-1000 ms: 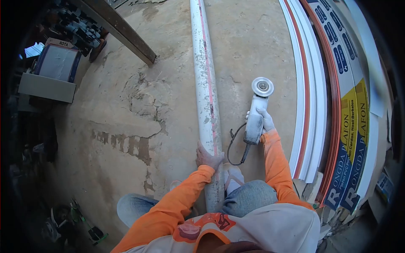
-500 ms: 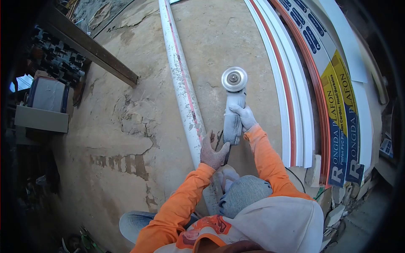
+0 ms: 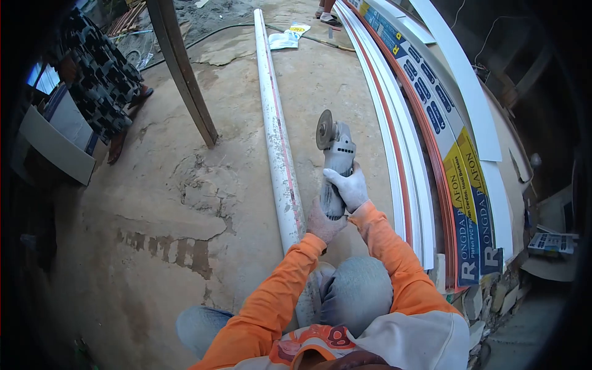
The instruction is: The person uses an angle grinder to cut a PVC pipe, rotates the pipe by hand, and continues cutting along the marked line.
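An angle grinder point(image 3: 340, 150) is held in front of me above the floor, its cutting disc point(image 3: 324, 130) up and turned towards the left. My right hand point(image 3: 349, 187), in a pale glove, wraps around the middle of its body. At the rear end of the grinder, my left hand point(image 3: 325, 223) closes around the handle; part of its fingers is hidden behind the tool. A long white pipe point(image 3: 279, 145), scuffed and with a red line along it, lies on the floor just left of the grinder. The disc is apart from the pipe.
White and red-brown panel strips point(image 3: 404, 145) lie on the right beside printed panel packaging point(image 3: 465, 203). A wooden post point(image 3: 182, 74) stands at left, near a person in a patterned garment point(image 3: 102, 74). Plastic packaging point(image 3: 287, 38) and a hose point(image 3: 234, 26) lie beyond.
The grinder has been turned, so its disc no longer faces up at me but points left. My left hand has gone from beside it to its rear end. The view has tilted up.
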The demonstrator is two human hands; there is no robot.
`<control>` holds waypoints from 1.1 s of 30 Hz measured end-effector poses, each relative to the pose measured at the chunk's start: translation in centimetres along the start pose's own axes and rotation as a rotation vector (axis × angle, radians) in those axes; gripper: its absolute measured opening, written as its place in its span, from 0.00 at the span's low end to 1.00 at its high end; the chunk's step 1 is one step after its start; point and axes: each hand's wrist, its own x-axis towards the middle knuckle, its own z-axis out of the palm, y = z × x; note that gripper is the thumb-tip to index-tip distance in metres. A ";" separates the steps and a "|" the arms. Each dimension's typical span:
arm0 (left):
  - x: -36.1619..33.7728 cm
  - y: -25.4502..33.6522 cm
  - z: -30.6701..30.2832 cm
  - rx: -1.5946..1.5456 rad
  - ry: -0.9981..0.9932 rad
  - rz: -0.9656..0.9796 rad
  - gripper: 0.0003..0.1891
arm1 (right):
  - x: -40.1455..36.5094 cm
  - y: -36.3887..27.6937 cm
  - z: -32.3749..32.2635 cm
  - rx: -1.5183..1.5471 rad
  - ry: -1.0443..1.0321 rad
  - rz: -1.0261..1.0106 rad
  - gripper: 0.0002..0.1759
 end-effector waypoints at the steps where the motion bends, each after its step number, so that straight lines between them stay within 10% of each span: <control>1: 0.2 0.4 -0.9 -0.100 -0.075 0.039 0.42 | -0.1 -1.2 0.1 0.064 -0.061 0.116 0.33; 11: -1.0 7.2 -10.1 -0.917 -0.779 0.104 0.38 | -1.7 -10.0 3.0 0.451 -0.658 0.292 0.19; 19: 0.3 8.9 -10.8 -0.390 -0.480 0.075 0.31 | -2.8 -11.6 7.3 -0.225 -0.246 0.003 0.21; 21: -0.4 8.9 -9.5 -0.040 0.003 0.066 0.33 | -3.3 -12.3 8.0 -0.439 -0.113 0.000 0.24; 28: 1.2 6.8 -7.7 -0.057 -0.025 0.255 0.41 | -3.6 -10.9 8.1 -0.661 -0.077 -0.078 0.30; 33: 0.3 6.0 -12.1 -0.696 -0.236 0.315 0.34 | -3.6 -9.6 5.6 -0.316 -0.398 -0.089 0.32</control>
